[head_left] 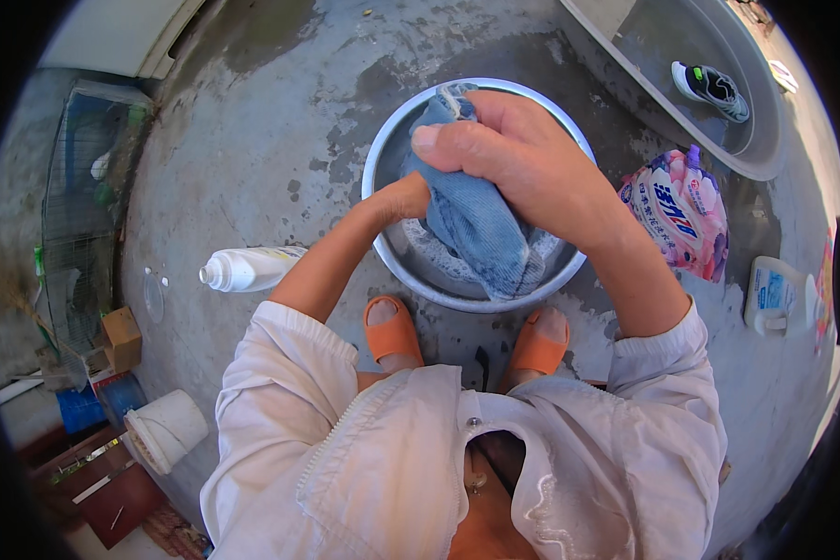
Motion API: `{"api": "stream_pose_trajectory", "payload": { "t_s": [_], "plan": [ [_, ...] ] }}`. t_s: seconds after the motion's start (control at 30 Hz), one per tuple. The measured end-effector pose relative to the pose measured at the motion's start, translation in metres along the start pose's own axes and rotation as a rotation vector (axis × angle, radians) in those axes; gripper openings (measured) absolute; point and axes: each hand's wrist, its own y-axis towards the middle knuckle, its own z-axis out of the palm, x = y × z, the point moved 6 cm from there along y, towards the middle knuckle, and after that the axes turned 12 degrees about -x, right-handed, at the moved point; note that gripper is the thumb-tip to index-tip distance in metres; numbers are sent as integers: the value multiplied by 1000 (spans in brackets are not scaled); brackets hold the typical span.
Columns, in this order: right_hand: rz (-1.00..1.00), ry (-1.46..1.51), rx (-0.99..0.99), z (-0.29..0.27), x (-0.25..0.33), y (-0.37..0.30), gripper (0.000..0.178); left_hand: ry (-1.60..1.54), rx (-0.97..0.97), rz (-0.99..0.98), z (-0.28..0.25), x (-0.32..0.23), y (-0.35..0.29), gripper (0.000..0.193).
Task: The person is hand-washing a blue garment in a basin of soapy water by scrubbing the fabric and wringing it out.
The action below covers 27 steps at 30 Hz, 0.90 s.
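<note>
A wet blue ribbed cloth (481, 222), with the look of denim and paler foam-streaked parts, is held over a round metal basin (583, 140). Its lower end hangs toward the basin's near rim. My right hand (527, 163) is closed over the upper part of the cloth, thumb laid across it and pointing left. From the left, my left hand (405, 198) reaches behind or into the cloth; its fingers are hidden, and only the wrist and back edge show. Soapy water (427, 250) with white suds lies in the basin under the cloth.
A white bottle (247, 269) lies left of the basin. On the right are a pink-purple detergent pouch (679, 213), a white jug (777, 297) and a large grey tub (765, 159) holding a sneaker (714, 91). A white bucket (170, 431) and wire cage (84, 196) stand far left.
</note>
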Motion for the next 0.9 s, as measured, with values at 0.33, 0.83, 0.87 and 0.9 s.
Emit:
{"api": "stream_pose_trajectory", "payload": {
  "t_s": [0.33,0.83,0.87,0.9],
  "plan": [
    [334,58,-136,-38,-119,48,65,398,232,-269,-16,31,-1,61],
    [-37,-1178,-213,-41,-261,8,78,1097,21,-85,63,83,22,119],
    [-17,-1185,-183,-42,-266,16,78,1078,15,-85,61,90,27,118],
    [-29,-1215,-187,-45,-267,27,78,1059,6,-82,58,95,35,118]
  ]
}}
